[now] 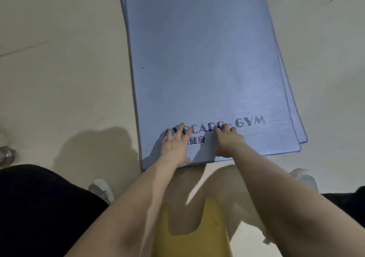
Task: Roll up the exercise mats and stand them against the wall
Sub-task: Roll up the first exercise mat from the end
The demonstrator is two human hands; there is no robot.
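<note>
Blue-grey exercise mats lie flat in a stack on the beige floor, running away from me. The top mat (197,59) carries dark "AVOCADO GYM" lettering near its near end. Edges of lower mats (303,138) peek out at the right and at the far left. My left hand (175,148) rests on the top mat's near edge, fingers spread over the lettering, thumb at the rim. My right hand (229,140) sits beside it, fingers curled on top and thumb at the same rim. The mat's near end still lies flat.
I crouch at the mats' near end, with black-clad knees at both lower corners and white shoes (101,189) (304,177) on the floor. A metal object (7,154) lies at the left edge. Bare floor (59,59) flanks the mats on both sides.
</note>
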